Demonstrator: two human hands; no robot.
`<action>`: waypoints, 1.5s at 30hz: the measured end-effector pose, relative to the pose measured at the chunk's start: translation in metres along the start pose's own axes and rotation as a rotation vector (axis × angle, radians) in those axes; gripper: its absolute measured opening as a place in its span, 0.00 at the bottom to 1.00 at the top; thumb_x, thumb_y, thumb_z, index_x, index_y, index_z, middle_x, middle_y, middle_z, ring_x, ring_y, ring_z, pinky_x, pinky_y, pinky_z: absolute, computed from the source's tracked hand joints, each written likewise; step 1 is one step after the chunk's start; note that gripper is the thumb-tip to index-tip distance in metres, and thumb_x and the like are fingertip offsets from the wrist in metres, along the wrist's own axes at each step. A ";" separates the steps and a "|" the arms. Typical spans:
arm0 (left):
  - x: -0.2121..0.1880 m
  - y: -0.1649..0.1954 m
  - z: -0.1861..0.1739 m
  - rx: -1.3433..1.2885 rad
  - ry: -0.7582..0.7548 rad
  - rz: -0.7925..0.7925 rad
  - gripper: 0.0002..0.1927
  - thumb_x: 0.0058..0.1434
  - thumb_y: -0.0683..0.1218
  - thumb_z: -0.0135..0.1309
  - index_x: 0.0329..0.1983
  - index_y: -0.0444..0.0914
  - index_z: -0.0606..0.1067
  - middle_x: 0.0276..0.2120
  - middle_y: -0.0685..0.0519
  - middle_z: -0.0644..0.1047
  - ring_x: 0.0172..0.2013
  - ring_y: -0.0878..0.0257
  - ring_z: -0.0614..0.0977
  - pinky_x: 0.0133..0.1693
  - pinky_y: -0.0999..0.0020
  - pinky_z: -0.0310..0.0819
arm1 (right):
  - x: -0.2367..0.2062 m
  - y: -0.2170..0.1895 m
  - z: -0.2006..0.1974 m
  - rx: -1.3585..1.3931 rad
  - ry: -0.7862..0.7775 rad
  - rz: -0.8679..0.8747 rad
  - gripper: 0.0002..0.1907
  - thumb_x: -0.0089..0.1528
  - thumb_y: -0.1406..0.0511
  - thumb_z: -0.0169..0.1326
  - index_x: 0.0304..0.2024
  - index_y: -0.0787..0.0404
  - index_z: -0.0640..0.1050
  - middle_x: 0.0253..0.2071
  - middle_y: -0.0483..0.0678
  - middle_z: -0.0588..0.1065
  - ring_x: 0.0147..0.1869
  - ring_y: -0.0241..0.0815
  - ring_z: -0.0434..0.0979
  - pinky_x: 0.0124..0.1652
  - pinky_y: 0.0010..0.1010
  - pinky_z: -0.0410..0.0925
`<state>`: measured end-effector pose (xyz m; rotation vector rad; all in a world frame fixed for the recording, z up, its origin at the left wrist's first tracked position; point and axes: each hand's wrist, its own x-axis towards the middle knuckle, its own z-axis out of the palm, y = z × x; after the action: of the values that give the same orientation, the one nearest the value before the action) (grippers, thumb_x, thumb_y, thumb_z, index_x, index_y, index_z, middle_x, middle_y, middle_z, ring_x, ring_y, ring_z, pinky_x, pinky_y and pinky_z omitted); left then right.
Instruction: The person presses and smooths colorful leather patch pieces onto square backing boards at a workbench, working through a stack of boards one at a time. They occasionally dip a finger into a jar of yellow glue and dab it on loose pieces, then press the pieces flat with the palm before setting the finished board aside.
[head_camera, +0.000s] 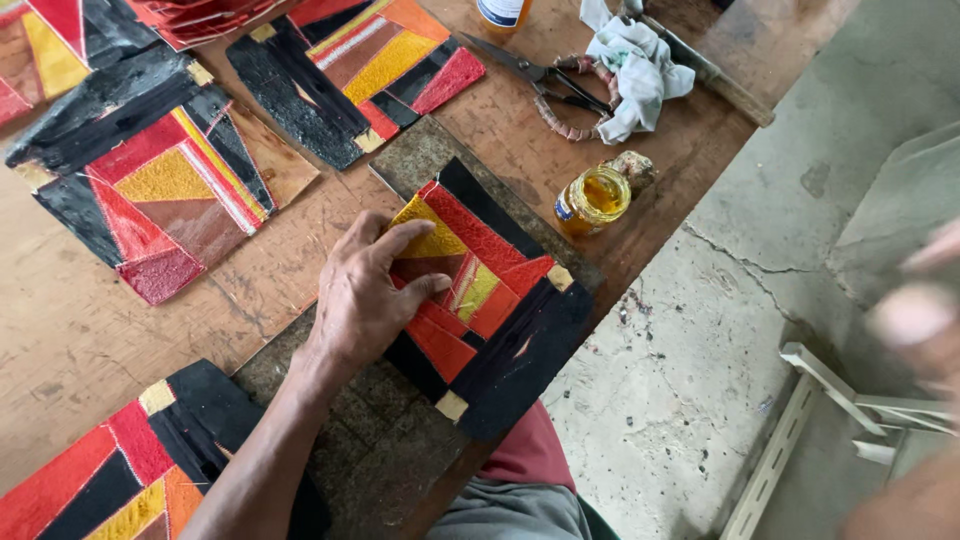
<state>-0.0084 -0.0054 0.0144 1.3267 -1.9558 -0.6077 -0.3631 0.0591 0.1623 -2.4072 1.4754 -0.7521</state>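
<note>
- Left hand (365, 300) is pressing flat, fingers spread, on the patchwork panel (480, 300) lying at the table's (80, 340) near edge.
- Panel's long axis is running diagonally toward the glue jar (592, 198).
- Right hand (915, 330) is hanging blurred off the table, well apart; grip unclear.
- Left is nearer.

Our left hand (365, 295) lies palm down, fingers spread and pressed flat, forearm reaching in from the lower edge. Our right hand (925, 320) is raised at the right edge, blurred; its pose cannot be determined.
</note>
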 end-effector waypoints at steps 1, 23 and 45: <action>0.000 0.000 -0.001 -0.017 -0.002 -0.010 0.30 0.49 0.50 0.70 0.55 0.39 0.78 0.46 0.46 0.77 0.48 0.49 0.79 0.49 0.57 0.74 | -0.011 0.002 0.009 0.151 0.011 0.014 0.23 0.54 0.60 0.65 0.48 0.62 0.78 0.55 0.52 0.74 0.50 0.42 0.74 0.50 0.31 0.73; 0.005 -0.005 -0.001 -0.029 -0.077 -0.143 0.31 0.48 0.49 0.71 0.57 0.41 0.79 0.46 0.52 0.78 0.46 0.56 0.81 0.50 0.62 0.75 | -0.086 0.047 0.148 0.922 -0.497 0.574 0.43 0.56 0.66 0.60 0.73 0.54 0.60 0.39 0.51 0.79 0.25 0.35 0.78 0.21 0.28 0.75; -0.005 -0.023 0.000 0.001 0.008 -0.064 0.30 0.48 0.46 0.72 0.56 0.40 0.78 0.47 0.49 0.75 0.51 0.50 0.78 0.50 0.58 0.73 | -0.123 -0.041 0.189 0.535 -0.424 0.060 0.51 0.59 0.75 0.56 0.78 0.46 0.47 0.63 0.61 0.73 0.34 0.37 0.78 0.35 0.28 0.79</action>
<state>0.0065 -0.0094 -0.0028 1.3949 -1.9135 -0.6320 -0.2767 0.1714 -0.0178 -1.9486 1.0156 -0.4974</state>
